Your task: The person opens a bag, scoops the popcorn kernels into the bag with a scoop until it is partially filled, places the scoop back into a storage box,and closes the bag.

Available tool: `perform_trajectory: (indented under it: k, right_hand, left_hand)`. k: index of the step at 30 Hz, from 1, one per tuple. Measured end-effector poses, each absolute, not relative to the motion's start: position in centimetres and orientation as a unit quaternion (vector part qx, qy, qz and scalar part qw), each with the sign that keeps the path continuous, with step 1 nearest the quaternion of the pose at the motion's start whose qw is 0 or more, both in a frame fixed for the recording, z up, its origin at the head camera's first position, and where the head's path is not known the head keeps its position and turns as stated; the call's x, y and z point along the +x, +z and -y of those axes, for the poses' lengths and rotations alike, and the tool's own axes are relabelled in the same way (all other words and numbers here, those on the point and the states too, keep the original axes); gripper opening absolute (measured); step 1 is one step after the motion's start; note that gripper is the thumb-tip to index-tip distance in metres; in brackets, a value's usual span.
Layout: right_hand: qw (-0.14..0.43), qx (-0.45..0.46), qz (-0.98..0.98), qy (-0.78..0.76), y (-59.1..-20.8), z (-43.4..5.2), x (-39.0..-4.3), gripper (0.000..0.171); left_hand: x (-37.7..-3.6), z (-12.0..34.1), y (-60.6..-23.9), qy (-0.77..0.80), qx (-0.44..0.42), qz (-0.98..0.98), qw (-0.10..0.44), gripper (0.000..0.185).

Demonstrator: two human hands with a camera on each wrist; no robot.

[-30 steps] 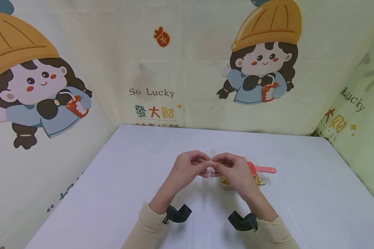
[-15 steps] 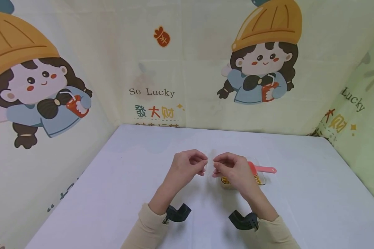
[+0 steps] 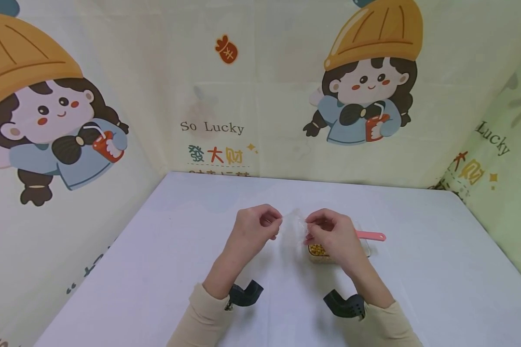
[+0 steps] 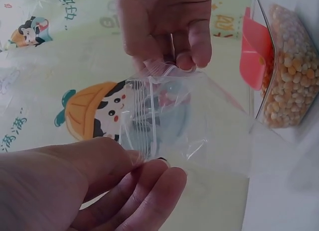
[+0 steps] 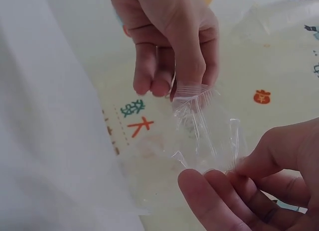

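Observation:
A small clear zip bag [image 3: 293,226] hangs between my two hands above the white table [image 3: 165,260]. My left hand [image 3: 260,226] pinches one side of its mouth, my right hand [image 3: 325,233] pinches the other side. In the left wrist view the zip bag [image 4: 179,124] shows its ribbed zip strip, with the mouth pulled apart. In the right wrist view the zip bag [image 5: 204,131] stretches between the fingertips of both hands. Behind my right hand stands a clear tub of yellow kernels [image 3: 319,251] with a pink scoop [image 3: 371,236] lying across it.
Cartoon-printed cloth walls [image 3: 226,96] close in the table at the back and on both sides. The tub of kernels [image 4: 289,66] and the pink scoop [image 4: 254,54] lie just right of the bag in the left wrist view.
My hands have drawn apart sideways, and the bag's mouth has spread wider between them. The right hand has shifted right, uncovering more of the tub.

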State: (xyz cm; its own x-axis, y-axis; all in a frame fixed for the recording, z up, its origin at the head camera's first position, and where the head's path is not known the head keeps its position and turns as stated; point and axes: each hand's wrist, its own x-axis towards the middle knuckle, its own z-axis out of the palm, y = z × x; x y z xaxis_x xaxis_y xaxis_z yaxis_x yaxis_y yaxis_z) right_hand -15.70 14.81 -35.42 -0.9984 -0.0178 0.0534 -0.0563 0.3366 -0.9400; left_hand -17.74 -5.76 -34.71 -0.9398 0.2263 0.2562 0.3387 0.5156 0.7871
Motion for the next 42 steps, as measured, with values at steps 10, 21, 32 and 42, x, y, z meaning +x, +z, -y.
perform_trajectory:
  k: [10,21,32,42]
  right_hand:
    - [0.052,0.02,0.853,0.518,-35.2,-14.9,-15.5,0.014]
    - [0.05,0.036,0.853,0.518,-35.6,-13.5,-15.2,0.019]
    - [0.058,0.046,0.87,0.488,-35.5,-14.0,-15.4,0.014]
    - [0.068,0.035,0.881,0.468,-35.1,-15.2,-15.4,0.015]
  left_hand:
    - [-17.5,5.7,-34.4,-0.422,-0.174,0.886,0.086,0.004]
    - [-16.8,4.3,-34.6,-0.405,-0.218,0.882,0.103,0.005]
    - [-17.4,4.7,-35.0,-0.446,-0.287,0.846,0.049,0.018]
    - [-17.5,5.6,-34.5,-0.372,-0.271,0.879,0.127,0.013]
